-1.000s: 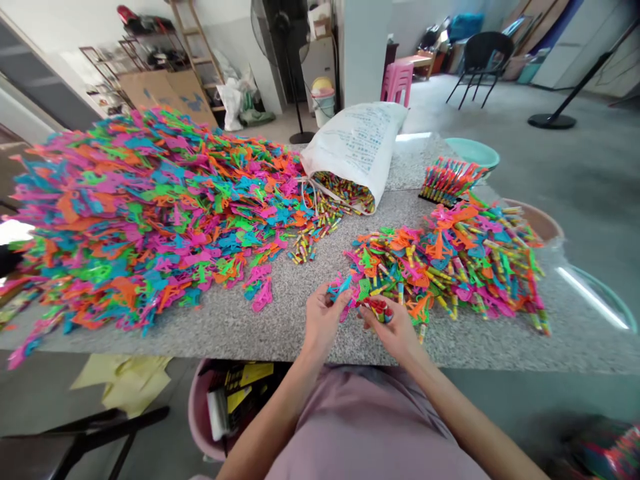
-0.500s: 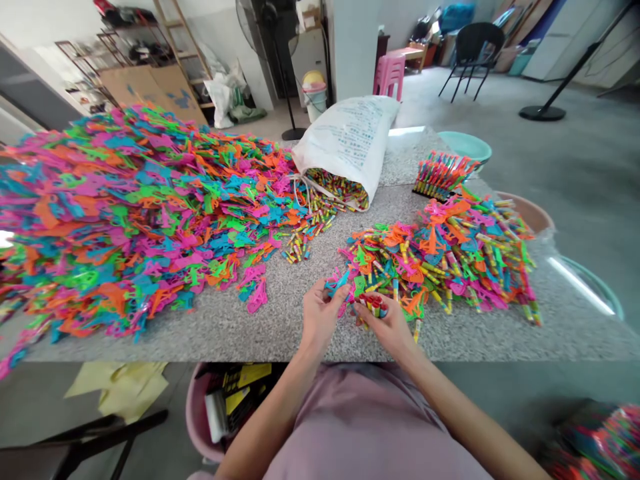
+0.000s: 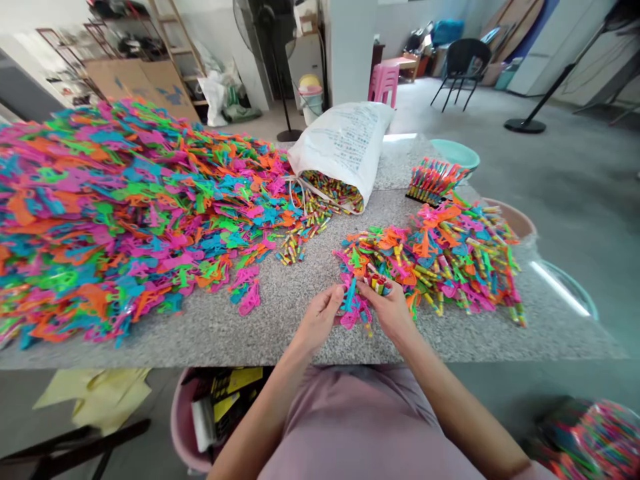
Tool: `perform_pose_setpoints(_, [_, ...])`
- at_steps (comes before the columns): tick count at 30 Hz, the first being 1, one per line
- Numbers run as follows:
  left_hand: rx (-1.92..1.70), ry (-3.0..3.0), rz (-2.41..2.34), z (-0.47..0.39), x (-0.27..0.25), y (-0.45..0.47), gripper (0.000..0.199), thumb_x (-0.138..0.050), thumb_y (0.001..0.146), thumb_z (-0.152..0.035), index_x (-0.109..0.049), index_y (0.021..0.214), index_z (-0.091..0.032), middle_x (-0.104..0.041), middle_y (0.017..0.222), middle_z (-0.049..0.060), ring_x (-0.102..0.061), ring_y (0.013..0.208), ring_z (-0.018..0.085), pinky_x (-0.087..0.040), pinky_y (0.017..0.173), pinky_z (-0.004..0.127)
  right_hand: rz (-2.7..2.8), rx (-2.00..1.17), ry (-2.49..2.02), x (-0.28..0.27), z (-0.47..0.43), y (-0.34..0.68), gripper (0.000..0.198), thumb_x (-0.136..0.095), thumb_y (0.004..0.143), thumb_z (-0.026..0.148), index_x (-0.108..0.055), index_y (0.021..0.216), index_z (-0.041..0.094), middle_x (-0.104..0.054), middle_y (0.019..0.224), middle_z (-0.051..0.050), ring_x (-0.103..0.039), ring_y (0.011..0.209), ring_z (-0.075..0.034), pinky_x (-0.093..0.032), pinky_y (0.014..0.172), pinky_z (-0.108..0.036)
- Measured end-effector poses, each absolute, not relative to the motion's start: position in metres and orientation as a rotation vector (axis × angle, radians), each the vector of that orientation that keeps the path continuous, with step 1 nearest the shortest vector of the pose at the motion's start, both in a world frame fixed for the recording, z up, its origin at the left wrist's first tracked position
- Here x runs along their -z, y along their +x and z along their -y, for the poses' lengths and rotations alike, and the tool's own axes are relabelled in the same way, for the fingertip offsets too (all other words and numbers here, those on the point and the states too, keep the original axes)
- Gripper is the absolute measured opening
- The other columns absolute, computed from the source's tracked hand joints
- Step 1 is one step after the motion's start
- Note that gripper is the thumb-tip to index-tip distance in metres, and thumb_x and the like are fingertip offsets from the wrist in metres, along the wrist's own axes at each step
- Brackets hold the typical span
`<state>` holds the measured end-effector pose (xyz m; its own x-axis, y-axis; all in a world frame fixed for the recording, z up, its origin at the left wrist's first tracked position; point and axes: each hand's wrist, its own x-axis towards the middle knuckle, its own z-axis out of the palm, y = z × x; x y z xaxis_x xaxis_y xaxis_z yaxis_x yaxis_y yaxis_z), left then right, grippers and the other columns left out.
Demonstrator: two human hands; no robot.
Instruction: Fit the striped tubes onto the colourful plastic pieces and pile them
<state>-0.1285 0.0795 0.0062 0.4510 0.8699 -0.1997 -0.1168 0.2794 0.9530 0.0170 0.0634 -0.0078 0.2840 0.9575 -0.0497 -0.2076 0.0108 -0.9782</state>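
Observation:
My left hand point(image 3: 323, 315) is closed on bright plastic pieces point(image 3: 351, 300), a blue one and pink ones, at the near edge of the right-hand heap. Close beside it, my right hand point(image 3: 393, 308) wraps round a bundle of short printed tubes point(image 3: 379, 283), their ends showing above the fingers. Beyond both hands spreads a heap point(image 3: 450, 260) of tubes with coloured plastic pieces on them. To the left lies a far larger pile point(image 3: 140, 220) of flat plastic pieces in pink, orange, green and blue. My fingers partly hide what they hold.
A white sack point(image 3: 345, 147) lies on the granite table point(image 3: 295, 333), spilling tubes point(image 3: 315, 220). Behind the right heap stands a rack of finished-looking sticks point(image 3: 434, 180). A teal basin point(image 3: 455, 155) and a pinkish basin point(image 3: 513, 220) are at the far right edge; a pink tub point(image 3: 183, 427) sits below.
My left hand has turned and the blue piece now points downward between my hands. The tube bundle in my right hand has moved slightly up. The whole view has shifted a little.

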Motion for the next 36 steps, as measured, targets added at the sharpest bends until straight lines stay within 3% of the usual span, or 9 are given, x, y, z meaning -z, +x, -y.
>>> perform_pose_setpoints(3, [-0.818, 1.042, -0.962, -0.077, -0.003, -0.129, 0.039, -0.062, 0.079, -0.052, -0.066, 0.083, -0.014, -0.051, 0.064, -0.003, -0.040, 0.056, 0.008, -0.034, 0.052, 0.019, 0.810, -1.110, -1.201, 0.007, -0.056, 0.011, 0.018, -0.073, 0.073, 0.036, -0.067, 0.072, 0.018, -0.064, 0.065, 0.002, -0.055, 0.057, -0.012, -0.044, 0.056, -0.025])
perform_pose_setpoints(9, [-0.864, 1.096, -1.075, -0.076, -0.002, -0.129, 0.039, -0.062, 0.078, -0.052, -0.069, 0.079, -0.013, -0.049, 0.060, -0.003, -0.039, 0.055, 0.008, -0.034, 0.052, 0.020, 0.787, -1.009, -1.281, 0.000, -0.046, 0.007, 0.024, -0.072, 0.075, 0.037, -0.073, 0.092, 0.020, -0.072, 0.082, -0.003, -0.065, 0.073, -0.017, -0.051, 0.069, -0.030])
perform_pose_setpoints(15, [-0.807, 1.305, -1.013, -0.070, -0.009, -0.131, 0.037, -0.057, 0.083, -0.047, -0.069, 0.072, -0.014, -0.049, 0.059, -0.001, -0.039, 0.055, 0.010, -0.035, 0.054, 0.022, 0.806, -0.947, -1.321, 0.002, -0.044, 0.008, 0.022, -0.079, 0.068, 0.035, -0.072, 0.083, 0.020, -0.072, 0.080, -0.003, -0.064, 0.072, -0.017, -0.051, 0.068, -0.029])
perform_pose_setpoints(23, [-0.914, 1.747, -1.177, -0.060, -0.027, -0.121, 0.034, -0.051, 0.087, -0.033, -0.067, 0.063, -0.016, -0.048, 0.054, -0.002, -0.039, 0.051, 0.009, -0.031, 0.052, 0.021, 0.639, -1.117, -1.181, 0.002, -0.043, 0.011, 0.026, -0.080, 0.064, 0.036, -0.066, 0.078, 0.019, -0.065, 0.069, 0.000, -0.056, 0.058, -0.012, -0.048, 0.056, -0.026])
perform_pose_setpoints(26, [-0.958, 1.843, -1.161, -0.057, -0.031, -0.115, 0.026, -0.053, 0.086, -0.027, -0.072, 0.070, -0.019, -0.056, 0.058, 0.000, -0.046, 0.054, 0.011, -0.037, 0.057, 0.022, 0.681, -1.069, -1.222, 0.001, -0.042, 0.014, 0.025, -0.081, 0.064, 0.033, -0.067, 0.078, 0.019, -0.062, 0.068, 0.001, -0.054, 0.057, -0.011, -0.046, 0.056, -0.025])
perform_pose_setpoints(29, [-1.047, 1.833, -1.117, -0.055, -0.036, -0.112, 0.022, -0.054, 0.087, -0.024, -0.075, 0.087, -0.021, -0.069, 0.079, 0.005, -0.059, 0.067, 0.015, -0.044, 0.067, 0.024, 0.703, -0.987, -1.182, 0.000, -0.039, 0.016, 0.020, -0.077, 0.069, 0.034, -0.067, 0.079, 0.020, -0.061, 0.069, 0.001, -0.054, 0.061, -0.012, -0.046, 0.059, -0.026])
perform_pose_setpoints(31, [-1.076, 1.830, -1.099, -0.054, -0.039, -0.111, 0.023, -0.053, 0.087, -0.023, -0.075, 0.094, -0.022, -0.072, 0.088, 0.006, -0.063, 0.073, 0.016, -0.047, 0.071, 0.025, 0.729, -0.979, -1.109, -0.001, -0.037, 0.018, 0.017, -0.075, 0.071, 0.034, -0.066, 0.079, 0.021, -0.061, 0.073, 0.000, -0.055, 0.066, -0.013, -0.047, 0.063, -0.027])
perform_pose_setpoints(36, [-1.054, 1.939, -1.060, -0.054, -0.041, -0.110, 0.025, -0.051, 0.089, -0.024, -0.074, 0.099, -0.022, -0.071, 0.088, 0.008, -0.064, 0.074, 0.017, -0.049, 0.070, 0.027, 0.774, -1.025, -1.056, -0.003, -0.039, 0.019, 0.016, -0.076, 0.068, 0.031, -0.065, 0.076, 0.023, -0.060, 0.076, 0.001, -0.056, 0.069, -0.014, -0.047, 0.063, -0.028])
